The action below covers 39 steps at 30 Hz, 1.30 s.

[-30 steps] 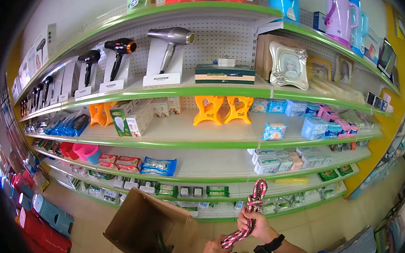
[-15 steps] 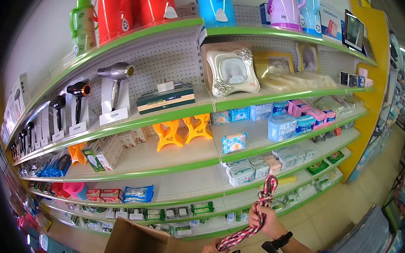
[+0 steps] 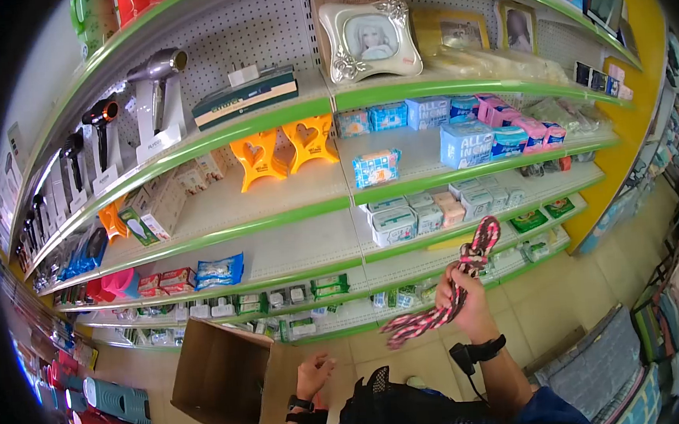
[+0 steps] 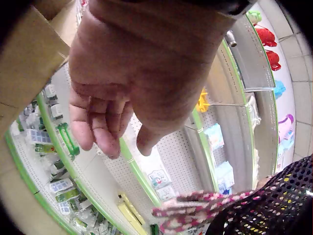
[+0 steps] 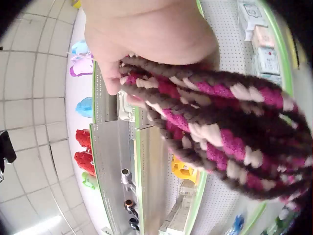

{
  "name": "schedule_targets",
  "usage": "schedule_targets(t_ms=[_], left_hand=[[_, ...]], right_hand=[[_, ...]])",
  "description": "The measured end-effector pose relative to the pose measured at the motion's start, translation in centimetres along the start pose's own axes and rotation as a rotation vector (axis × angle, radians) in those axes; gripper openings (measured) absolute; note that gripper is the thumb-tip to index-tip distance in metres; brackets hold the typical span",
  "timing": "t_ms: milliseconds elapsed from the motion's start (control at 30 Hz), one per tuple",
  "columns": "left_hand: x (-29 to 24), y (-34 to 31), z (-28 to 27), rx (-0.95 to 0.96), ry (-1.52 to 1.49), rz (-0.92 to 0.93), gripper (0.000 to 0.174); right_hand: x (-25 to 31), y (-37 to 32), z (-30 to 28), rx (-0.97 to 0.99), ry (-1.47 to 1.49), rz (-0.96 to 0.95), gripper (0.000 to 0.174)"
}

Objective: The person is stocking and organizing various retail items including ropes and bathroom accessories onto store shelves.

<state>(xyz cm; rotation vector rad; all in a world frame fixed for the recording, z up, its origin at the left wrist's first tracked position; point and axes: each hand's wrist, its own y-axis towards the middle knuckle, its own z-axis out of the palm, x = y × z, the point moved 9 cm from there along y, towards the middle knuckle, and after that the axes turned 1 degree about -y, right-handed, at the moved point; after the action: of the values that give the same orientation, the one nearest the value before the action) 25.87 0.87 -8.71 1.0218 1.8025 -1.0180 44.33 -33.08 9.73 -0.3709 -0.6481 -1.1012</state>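
Now one-handed: in the head view, the left hand (image 3: 313,371) has let go of the pink-and-brown braided rope (image 3: 420,324) it gripped half a second ago. It hangs with fingers loose beside the open cardboard box (image 3: 217,378), while the right hand (image 3: 462,302) holds the bundled rope up before the lower green-edged shelves (image 3: 279,255). By the look of it, the bundle's handling now rests with that hand alone. "ALL IN" is legible on a blue carton (image 3: 464,142) higher up; other packaging is too small to read. Left wrist view: the left hand (image 4: 122,73), fingers loosely curled round nothing, with the rope (image 4: 195,208) below and apart from it, beside a black mesh bag (image 4: 279,200). Right wrist view: the right hand (image 5: 151,34) clasped round the rope (image 5: 220,132), no writing readable
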Motion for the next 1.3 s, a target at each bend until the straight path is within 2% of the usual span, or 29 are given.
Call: schedule_targets(t_ms=[33, 133, 167, 233, 267, 333, 400, 433, 500, 533, 567, 600, 633, 700, 767, 867, 1000, 1067, 1133, 1167, 1233, 1300], left_hand=[[1.0, -0.7, -0.4, -0.003, -0.004, -0.012, 0.042], [4.5, -2.0, -0.8, 0.043, -0.108, -0.130, 0.038], [5.4, -2.3, -0.6, 0.066, -0.136, -0.137, 0.037], [6.3, -3.3, -0.7, 0.072, -0.171, -0.156, 0.036], [5.8, -3.4, -0.2, 0.092, -0.216, -0.155, 0.039], [4.7, -3.5, 0.0, 0.092, -0.272, -0.164, 0.042], [2.4, -3.7, 1.5, 0.270, -0.320, -0.132, 0.054], [1.4, -3.6, 1.3, 0.253, -0.336, -0.141, 0.054], [-3.3, -5.3, 3.7, 0.589, -0.428, -0.057, 0.070], [-4.3, -5.3, 3.8, 0.566, -0.450, -0.064, 0.070], [-6.0, -5.6, 4.2, 0.599, -0.547, 0.008, 0.076], [-7.6, -5.5, 4.2, 0.631, -0.637, 0.087, 0.082], [-8.8, -4.5, 3.9, 0.569, -0.769, 0.105, 0.085], [-10.4, -2.9, 3.0, 0.480, -0.917, 0.126, 0.088], [-9.9, -1.2, -0.6, 0.126, -1.560, 0.078, 0.078], [-12.1, -0.8, -2.5, 0.051, -1.544, 0.198, 0.058], [-14.0, -1.0, -4.0, -0.114, -1.387, 0.248, 0.048], [-14.8, -0.8, -4.1, -0.132, -1.317, 0.252, 0.045], [-15.6, -0.7, -3.7, -0.186, -1.233, 0.243, 0.032], [-15.8, -0.6, -3.0, -0.172, -1.227, 0.234, 0.032], [-16.4, -0.5, -1.6, -0.175, -1.050, 0.245, 0.024], [-17.4, -0.6, 0.0, -0.177, -1.010, 0.323, 0.017]], right_hand=[[-0.2, 0.1, -0.1, -0.003, -0.001, 0.012, 0.014], [0.4, -0.2, -1.4, -0.225, -0.380, -0.164, 0.015], [-0.8, 0.1, -1.5, -0.219, -0.383, -0.148, 0.015], [-3.1, 0.4, -4.2, -0.429, -0.518, -0.180, 0.017], [-4.6, 0.8, -4.6, -0.423, -0.552, -0.147, 0.015], [-7.0, 1.9, -1.8, -0.356, -0.464, -0.158, 0.014], [-8.7, 2.7, 2.1, -0.230, -0.347, -0.189, 0.015], [-9.2, 2.8, 3.8, -0.216, -0.356, -0.169, 0.015], [-10.3, 2.7, 8.5, -0.100, -0.123, -0.062, 0.024], [-11.0, 2.6, 10.0, 0.012, -0.062, -0.016, 0.030], [-11.3, 2.2, 10.8, 0.024, -0.071, 0.012, 0.030], [-12.1, 1.7, 12.6, 0.143, -0.060, 0.072, 0.034], [-12.9, 1.2, 13.9, 0.261, -0.045, 0.132, 0.038], [-14.0, 0.0, 13.5, 0.294, -0.048, 0.189, 0.040], [-14.3, -1.1, 13.6, 0.381, -0.038, 0.215, 0.041], [-14.3, -1.6, 13.0, 0.383, -0.086, 0.227, 0.044], [-13.1, -1.9, 12.5, 0.431, -0.201, 0.234, 0.058], [-12.4, -2.1, 12.0, 0.460, -0.252, 0.225, 0.064], [-12.9, -2.5, 10.8, 0.476, -0.399, 0.326, 0.066], [-13.3, -2.9, 10.2, 0.481, -0.472, 0.378, 0.068], [-13.8, -2.9, 9.4, 0.459, -0.571, 0.403, 0.068], [-13.2, -2.5, 11.7, 0.513, -0.920, 0.112, 0.073]])
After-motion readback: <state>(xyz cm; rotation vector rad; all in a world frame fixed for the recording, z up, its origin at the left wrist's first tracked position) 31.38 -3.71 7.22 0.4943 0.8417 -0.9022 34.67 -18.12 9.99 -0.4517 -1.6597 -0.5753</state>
